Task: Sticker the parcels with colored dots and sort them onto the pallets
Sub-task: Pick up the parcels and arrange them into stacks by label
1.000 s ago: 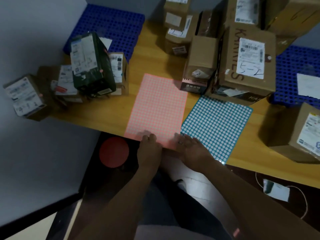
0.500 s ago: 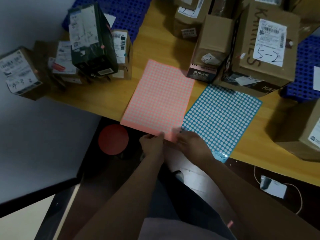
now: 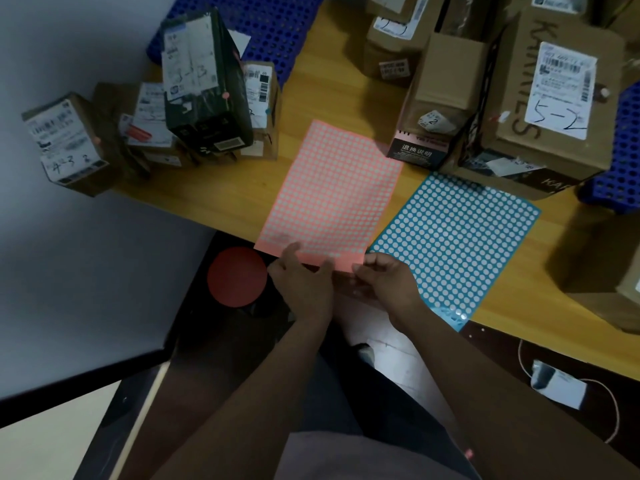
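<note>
Pink sheet (image 3: 332, 192) of dot stickers lies on the wooden table (image 3: 225, 199), its near edge hanging just over the table's front edge. Both hands meet at that near edge. The left hand (image 3: 304, 282) lies over the overhanging strip with its fingers loosely spread and the thumb reaching up onto the sheet; whether it pinches the paper underneath cannot be told. The right hand (image 3: 388, 282) is curled narrow at the sheet's near right corner, fingertips drawn together against the edge, though no single dot can be made out between them. Just beside the pink sheet, to its right and touching it along one side, lies a blue sheet (image 3: 453, 244) of dots, also at the table's front edge, with a few dots gone at its near corner. Parcels stand around the sheets: a dark box (image 3: 207, 84) upright among small brown boxes on the left, near a blue pallet (image 3: 277, 19) at the table's far left; a big brown box (image 3: 554, 98) with a white label on the right, with a smaller open box (image 3: 440, 98) just beside it. Another blue pallet (image 3: 623, 150) shows at the right edge. Below the table, near the left hand, is a red disc (image 3: 237, 277), and a white tag on a cord (image 3: 557, 386) lies on the floor to the right.
</note>
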